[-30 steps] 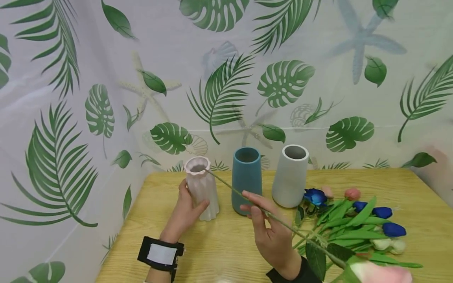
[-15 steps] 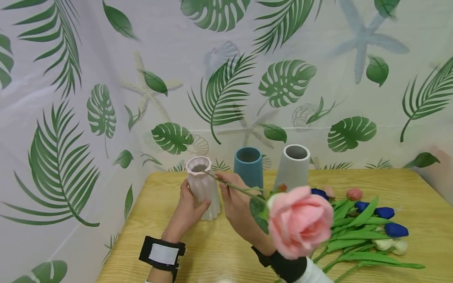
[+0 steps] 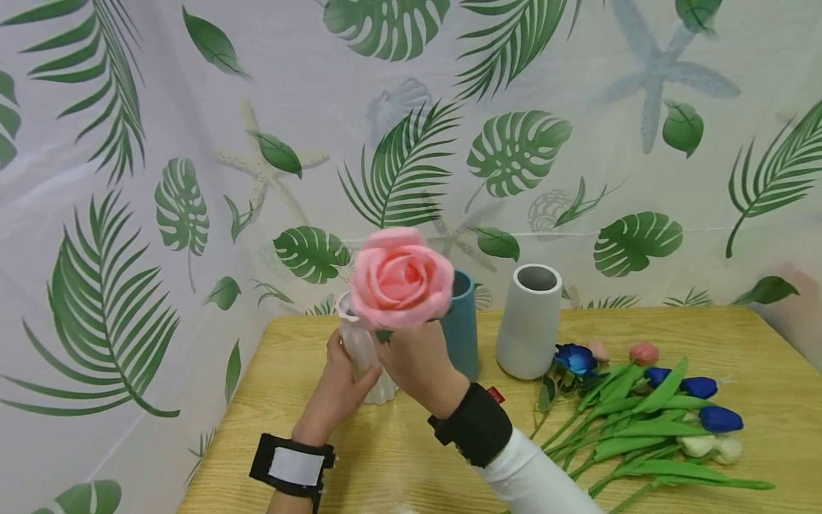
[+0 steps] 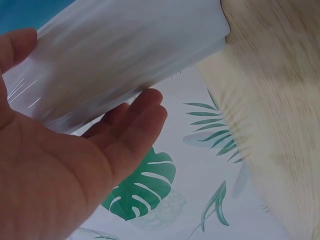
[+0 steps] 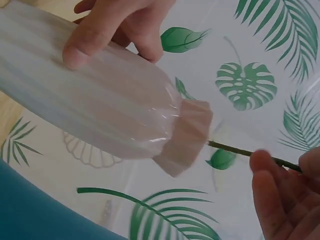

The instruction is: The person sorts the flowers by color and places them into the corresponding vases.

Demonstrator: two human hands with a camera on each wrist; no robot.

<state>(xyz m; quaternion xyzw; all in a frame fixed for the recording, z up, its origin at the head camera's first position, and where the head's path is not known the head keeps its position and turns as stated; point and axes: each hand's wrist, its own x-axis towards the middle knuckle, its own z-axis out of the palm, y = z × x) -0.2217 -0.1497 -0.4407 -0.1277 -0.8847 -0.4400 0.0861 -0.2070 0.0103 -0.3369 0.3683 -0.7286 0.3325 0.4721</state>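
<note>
My left hand grips the pale pink fluted vase by its side, thumb on one face and fingers round the other. The vase stands at the left of the table. My right hand holds an artificial pink rose by its thin green stem. In the right wrist view the stem runs into the vase's frilled mouth, with the fingertips a short way above the rim. The bloom overlaps the vase mouth in the head view and hides part of it.
Just right of the pink vase stands a blue vase, partly covered by the rose and right hand. A white vase stands beside it. Artificial tulips and a blue rose lie on the table's right side. Leaf-patterned sheeting hangs behind.
My right hand has moved left to the pink vase, and the rose has swung from lower right to above it. The stem stands more upright. My left hand keeps its grip.
</note>
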